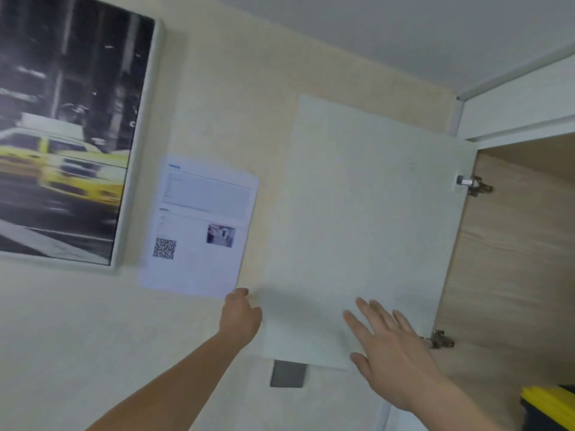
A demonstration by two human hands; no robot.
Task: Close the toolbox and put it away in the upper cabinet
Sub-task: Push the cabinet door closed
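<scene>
Gripping the free edge of the open cabinet door (357, 231), left hand (239, 315); right hand (389, 346) splayed, empty. Yellow-lidded toolbox (547, 405) already in cabinet; risks: pinched fingers, door striking the protruding box.

wall (311, 57): cream | framed taxi picture (62, 129) left | printed sheet (199, 225) beside it | ceiling (404, 26): white
</scene>
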